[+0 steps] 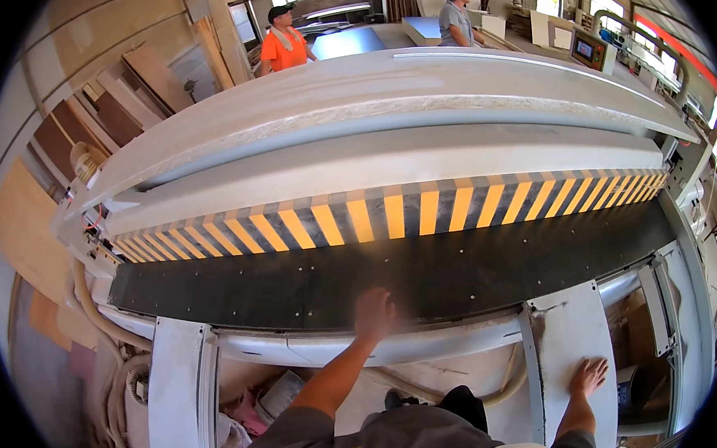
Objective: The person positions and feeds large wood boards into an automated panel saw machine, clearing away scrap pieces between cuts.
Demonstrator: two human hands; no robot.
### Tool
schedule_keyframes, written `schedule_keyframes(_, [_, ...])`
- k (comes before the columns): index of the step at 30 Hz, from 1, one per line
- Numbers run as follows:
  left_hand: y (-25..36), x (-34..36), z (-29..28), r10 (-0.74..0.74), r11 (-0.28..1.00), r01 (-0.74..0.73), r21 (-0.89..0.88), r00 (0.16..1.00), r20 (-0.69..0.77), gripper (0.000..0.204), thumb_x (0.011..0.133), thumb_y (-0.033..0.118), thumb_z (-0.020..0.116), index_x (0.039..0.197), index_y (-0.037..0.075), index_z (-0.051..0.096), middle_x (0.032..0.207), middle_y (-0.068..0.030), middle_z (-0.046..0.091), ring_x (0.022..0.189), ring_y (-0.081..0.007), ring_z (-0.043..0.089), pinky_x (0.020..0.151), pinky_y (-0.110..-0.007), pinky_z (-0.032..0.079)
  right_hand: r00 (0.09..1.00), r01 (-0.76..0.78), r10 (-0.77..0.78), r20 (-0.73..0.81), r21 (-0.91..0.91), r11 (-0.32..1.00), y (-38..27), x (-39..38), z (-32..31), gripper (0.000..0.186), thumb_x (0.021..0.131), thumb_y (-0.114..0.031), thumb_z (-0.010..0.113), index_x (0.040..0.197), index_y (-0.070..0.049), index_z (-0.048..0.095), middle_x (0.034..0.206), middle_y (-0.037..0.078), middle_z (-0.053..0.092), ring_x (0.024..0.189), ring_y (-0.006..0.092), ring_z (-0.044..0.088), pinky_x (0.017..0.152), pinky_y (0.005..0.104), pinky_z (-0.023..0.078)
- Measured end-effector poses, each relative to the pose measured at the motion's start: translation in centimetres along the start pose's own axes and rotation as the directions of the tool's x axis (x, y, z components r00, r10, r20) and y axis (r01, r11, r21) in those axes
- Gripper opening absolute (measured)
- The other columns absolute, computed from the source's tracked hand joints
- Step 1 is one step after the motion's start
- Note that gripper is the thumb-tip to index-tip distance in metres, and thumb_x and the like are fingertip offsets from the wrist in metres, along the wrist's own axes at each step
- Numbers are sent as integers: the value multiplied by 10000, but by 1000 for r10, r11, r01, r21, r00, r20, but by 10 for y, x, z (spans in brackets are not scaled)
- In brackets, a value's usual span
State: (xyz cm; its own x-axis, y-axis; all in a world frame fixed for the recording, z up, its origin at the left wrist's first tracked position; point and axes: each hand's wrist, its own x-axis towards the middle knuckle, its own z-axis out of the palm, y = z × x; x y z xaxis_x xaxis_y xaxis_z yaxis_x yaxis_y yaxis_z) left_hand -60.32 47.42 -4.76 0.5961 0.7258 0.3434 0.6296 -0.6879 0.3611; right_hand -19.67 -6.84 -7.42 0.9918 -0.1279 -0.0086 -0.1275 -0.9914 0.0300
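Nearest of all, a dark grey shirt (372, 443) fills the bottom edge, with a forearm reaching out on either side. The left hand (375, 313) is over the front part of a long black bed (452, 272) dotted with small pale spots; it is blurred, so I cannot tell how far its fingers are open or whether they touch the surface, though nothing shows in its grasp. The right hand (588, 377) lies on a pale support arm (569, 334) that juts from the bed's front edge, its fingers spread and holding nothing. A second pale arm (177, 391) juts out at the left.

Behind the bed runs a yellow-and-black striped guard (395, 218) (its stripes bending with the lens), below a long pale beam (404, 160). Beyond the machine are a person in orange (285, 52) and a person in grey (455, 29). Boards (121, 99) lean along the left wall.
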Motion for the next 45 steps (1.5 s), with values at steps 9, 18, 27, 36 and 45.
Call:
schedule_keyframes(9, [-3,-10,-6,-30,1000,30,8,999,27,415,975,296,635,1323,75,677,1423,-141,643,1376,-336,543,1161,-517,385,999,24,-26,29,67,997,-3,-7,-7,755,1106,-496,388,1686,-42,222,1774,122,203,1646,287,143,1331,492,95])
schedule_keyframes(18, [6,4,5,99,995,-100,-17,992,-80,328,927,191,703,1234,85,656,1349,-126,631,1302,-353,559,1117,-522,395,999,41,-40,-11,179,983,-3,-13,-23,712,1061,-413,470,1615,17,353,1713,214,312,1618,348,210,1307,516,139])
schedule_keyframes(27, [2,-3,16,76,997,-76,4,995,-64,283,953,183,674,1204,57,639,1350,-131,623,1312,-349,549,1127,-517,386,999,-15,24,-35,252,968,-4,-18,-32,803,1031,-462,504,1665,-25,276,1761,123,236,1645,295,137,1337,491,72])
schedule_keyframes(36, [-1,-6,10,21,998,-20,62,1000,-22,252,956,161,685,1183,61,644,1348,-138,620,1309,-339,547,1137,-499,397,999,-3,16,-50,255,967,-8,-24,-28,798,1028,-465,517,1654,-19,304,1753,119,257,1638,293,163,1338,488,89])
schedule_keyframes(45, [3,-3,8,18,998,-17,58,1000,-17,249,971,168,674,1196,68,637,1366,-140,619,1316,-343,545,1143,-501,391,999,0,11,-44,249,969,-8,-20,-29,804,1032,-468,499,1660,-15,281,1761,124,234,1640,295,153,1337,488,89])
